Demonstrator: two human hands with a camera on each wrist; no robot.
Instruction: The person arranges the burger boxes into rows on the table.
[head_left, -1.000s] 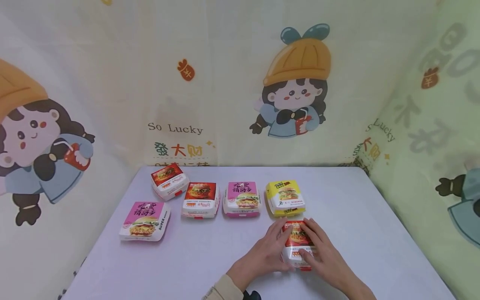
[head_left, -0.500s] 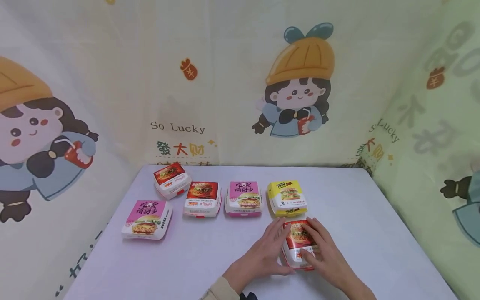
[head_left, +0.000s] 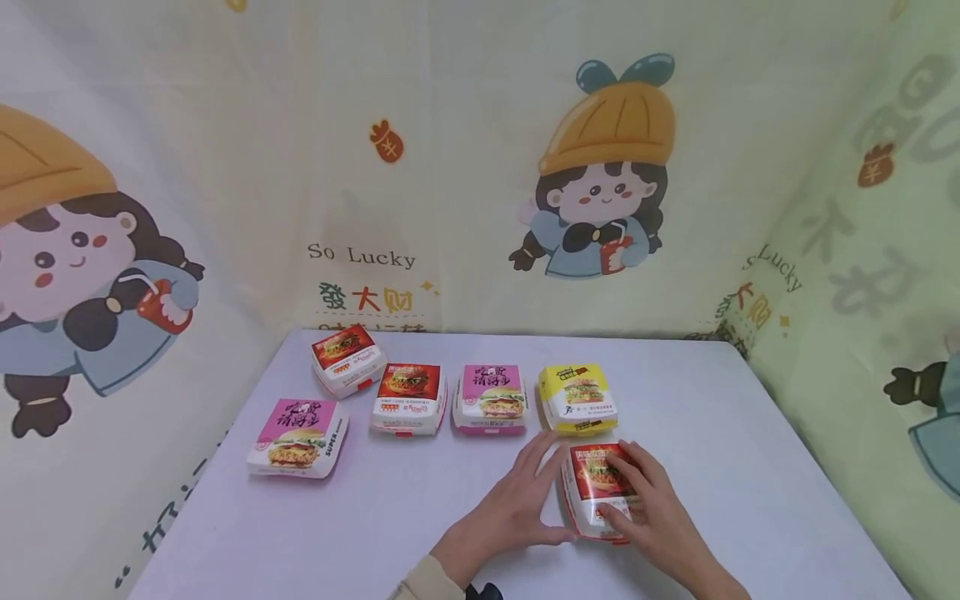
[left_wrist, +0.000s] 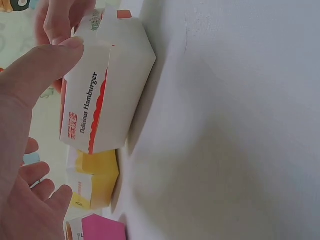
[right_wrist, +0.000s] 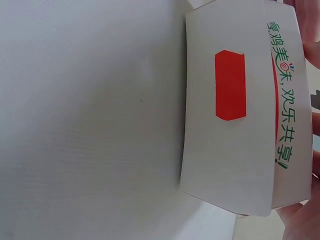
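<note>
Here was the near red box, on the white table right of centre, between two hands. The left hand stood spread wide at its left side, thumb by the near corner, fingers pointing far; whether any of it pressed the cardboard, I couldn't tell. The right hand lay over the right side, thumb and fingertips at the printed top; firm hold or light touch, the views didn't settle it. And how tight it was on the far side! The yellow box sat just beyond, so a careless push that way could have knocked it askew. Pressure from the right hand alone looked likely to twist the red one, the left giving no clear support. Hard fingertips risked denting the thin lid, and a snag on the red tab at the near side might have sprung it loose.
</note>
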